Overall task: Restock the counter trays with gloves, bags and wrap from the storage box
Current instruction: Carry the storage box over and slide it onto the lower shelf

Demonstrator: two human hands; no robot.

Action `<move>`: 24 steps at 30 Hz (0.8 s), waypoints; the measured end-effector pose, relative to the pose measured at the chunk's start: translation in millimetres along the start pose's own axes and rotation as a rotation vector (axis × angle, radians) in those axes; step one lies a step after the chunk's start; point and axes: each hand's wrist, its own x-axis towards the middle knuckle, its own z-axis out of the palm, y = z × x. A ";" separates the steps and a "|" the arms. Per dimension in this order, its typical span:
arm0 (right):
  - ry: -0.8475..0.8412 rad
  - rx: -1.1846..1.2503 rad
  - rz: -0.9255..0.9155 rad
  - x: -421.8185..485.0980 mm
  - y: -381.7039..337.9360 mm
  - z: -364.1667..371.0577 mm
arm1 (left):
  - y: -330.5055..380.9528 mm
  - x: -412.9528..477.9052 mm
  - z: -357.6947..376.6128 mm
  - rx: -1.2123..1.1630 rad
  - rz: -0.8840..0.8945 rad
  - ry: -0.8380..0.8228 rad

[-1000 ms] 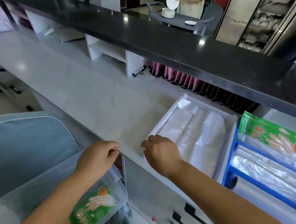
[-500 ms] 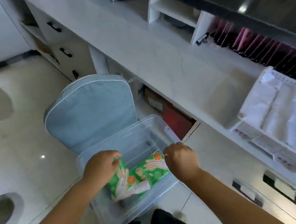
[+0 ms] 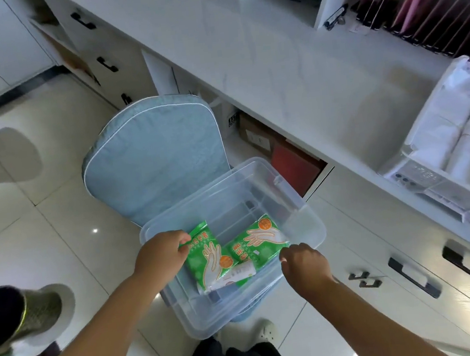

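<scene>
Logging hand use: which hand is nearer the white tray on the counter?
Right. The right hand is at the clear box's counter-side edge; the left hand is farther from the white tray, pinching a green glove pack.

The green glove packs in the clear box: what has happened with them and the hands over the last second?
Both hands left the counter edge and went down into the clear box. Each took a green pack: the left hand pinches the left pack by its top corner, and the right hand grips the right pack; the two packs have been pulled apart. The box sits on the blue chair as before.
</scene>
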 end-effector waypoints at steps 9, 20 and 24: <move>-0.178 0.103 0.135 44.7 -42.2 63.4 | -29.1 66.2 20.6 0.102 0.129 -0.085; -0.350 0.169 0.392 161.9 -102.6 198.4 | -62.7 205.8 42.6 0.460 0.789 -0.055; -0.384 0.282 0.564 185.8 -113.2 230.9 | -69.0 228.5 69.3 0.504 0.828 -0.086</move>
